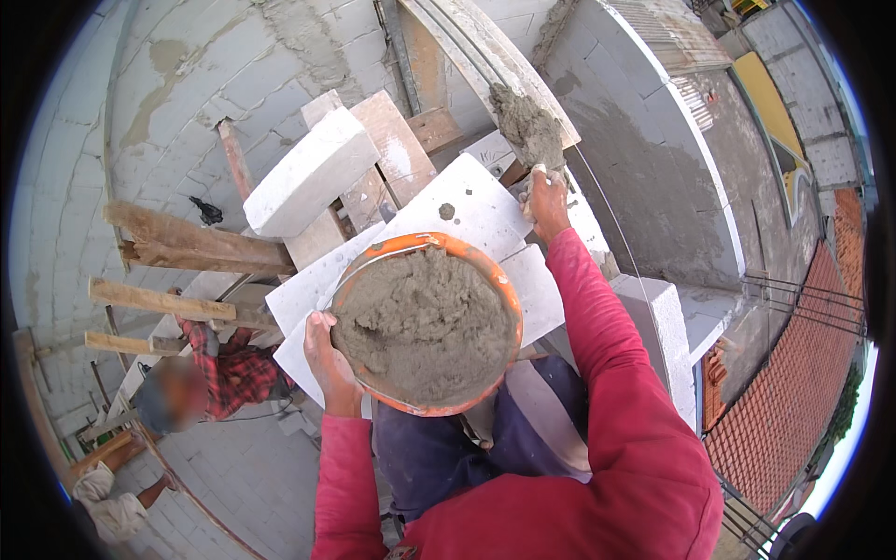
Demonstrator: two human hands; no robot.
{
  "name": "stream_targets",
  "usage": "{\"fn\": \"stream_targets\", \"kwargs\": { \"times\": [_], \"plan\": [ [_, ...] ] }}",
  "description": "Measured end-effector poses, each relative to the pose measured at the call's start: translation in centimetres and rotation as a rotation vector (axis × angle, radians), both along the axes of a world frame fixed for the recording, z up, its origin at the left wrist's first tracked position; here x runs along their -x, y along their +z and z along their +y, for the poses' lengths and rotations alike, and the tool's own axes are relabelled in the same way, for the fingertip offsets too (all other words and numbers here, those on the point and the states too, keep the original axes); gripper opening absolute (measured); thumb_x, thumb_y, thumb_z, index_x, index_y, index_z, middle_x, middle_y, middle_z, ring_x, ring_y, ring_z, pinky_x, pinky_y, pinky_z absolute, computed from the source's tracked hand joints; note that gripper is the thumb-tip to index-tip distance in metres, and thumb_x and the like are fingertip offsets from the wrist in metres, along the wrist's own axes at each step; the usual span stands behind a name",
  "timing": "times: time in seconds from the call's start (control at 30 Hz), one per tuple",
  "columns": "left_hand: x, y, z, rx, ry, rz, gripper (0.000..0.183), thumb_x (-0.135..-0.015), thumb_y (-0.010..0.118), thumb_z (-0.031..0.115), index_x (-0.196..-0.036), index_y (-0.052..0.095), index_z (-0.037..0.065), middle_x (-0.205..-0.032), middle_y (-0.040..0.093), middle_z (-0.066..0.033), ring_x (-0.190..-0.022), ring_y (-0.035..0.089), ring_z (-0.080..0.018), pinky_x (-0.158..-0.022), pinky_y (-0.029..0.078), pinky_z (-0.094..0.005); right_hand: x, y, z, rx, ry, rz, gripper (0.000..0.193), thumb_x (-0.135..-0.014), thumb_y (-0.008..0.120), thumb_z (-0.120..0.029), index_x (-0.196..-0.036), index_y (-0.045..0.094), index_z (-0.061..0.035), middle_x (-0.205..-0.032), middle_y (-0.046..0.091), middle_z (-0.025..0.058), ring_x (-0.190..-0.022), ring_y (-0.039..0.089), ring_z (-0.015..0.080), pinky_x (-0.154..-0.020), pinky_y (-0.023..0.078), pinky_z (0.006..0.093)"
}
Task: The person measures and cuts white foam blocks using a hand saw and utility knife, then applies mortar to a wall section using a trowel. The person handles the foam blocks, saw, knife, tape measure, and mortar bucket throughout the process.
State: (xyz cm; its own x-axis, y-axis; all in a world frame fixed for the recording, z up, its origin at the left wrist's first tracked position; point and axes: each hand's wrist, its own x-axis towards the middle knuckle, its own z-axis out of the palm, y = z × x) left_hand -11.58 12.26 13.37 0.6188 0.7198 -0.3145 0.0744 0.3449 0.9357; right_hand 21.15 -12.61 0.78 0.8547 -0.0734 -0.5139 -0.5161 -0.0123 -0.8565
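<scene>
An orange bucket (511, 301) full of wet grey mortar (425, 322) stands in front of my body on white blocks. My left hand (331, 362) grips its left rim, fingertips at the edge of the mortar. Up and to the right, my right hand (546, 201) is closed round the handle of what looks like a trowel. A thick lump of mortar (527, 123) hides its blade and lies at the edge of a pale beam or wall top (499, 56). Small mortar splashes (446, 212) mark the white block (467, 201) behind the bucket.
A loose white block (313, 173) lies behind on wooden planks (392, 140). Timber beams (196, 243) jut out at left. Lower down are a person in a checked shirt (233, 373) and another's leg (149, 490). A taut string (611, 210), block walls and rebar (803, 299) are at right.
</scene>
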Motion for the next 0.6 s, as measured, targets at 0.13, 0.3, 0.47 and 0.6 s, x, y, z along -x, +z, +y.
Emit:
{"fn": "stream_targets", "kwargs": {
  "times": [0.13,0.3,0.47,0.6],
  "plan": [
    [-1.0,0.5,-0.5,0.006,-0.002,-0.011,0.029,-0.113,0.050,0.037,-0.096,0.048,0.014,-0.097,0.047,0.0018,-0.099,0.052,-0.0099,-0.092,0.045,-0.0290,-7.2,-1.2,0.0,0.582,0.295,-0.391,0.046,-0.102,0.059,-0.034,-0.133,0.052,-0.0010,-0.098,0.072,0.0204,-0.087,0.073,0.0355,-0.072,0.057,0.0482],
    [-0.8,0.7,-0.5,0.005,0.057,0.039,0.034,-0.114,0.047,0.036,-0.090,0.046,0.011,-0.091,0.043,0.0024,-0.088,0.042,-0.0087,-0.084,0.038,-0.0253,-1.5,0.9,-4.4,1.007,0.468,-0.655,0.057,-0.097,0.061,-0.030,-0.145,0.048,-0.0026,-0.110,0.071,0.0317,-0.101,0.070,0.0485,-0.088,0.055,0.0565],
    [-0.7,0.2,-0.4,-0.014,0.046,0.045,0.032,-0.114,0.048,0.036,-0.092,0.047,0.012,-0.093,0.043,0.0024,-0.091,0.044,-0.0094,-0.087,0.040,-0.0263,1.5,1.7,-6.8,1.116,0.628,-0.544,0.054,-0.097,0.062,-0.029,-0.143,0.048,-0.0025,-0.122,0.068,0.0295,-0.099,0.070,0.0476,-0.085,0.057,0.0559],
    [-0.5,-0.2,-0.3,0.017,-0.014,0.017,0.030,-0.113,0.048,0.038,-0.097,0.047,0.014,-0.096,0.045,0.0017,-0.098,0.050,-0.0095,-0.092,0.045,-0.0286,-1.5,-1.9,-5.3,1.041,0.739,-0.682,0.059,-0.098,0.057,-0.028,-0.148,0.046,0.0010,-0.106,0.073,0.0298,-0.096,0.072,0.0478,-0.085,0.058,0.0546]
  ]
}}
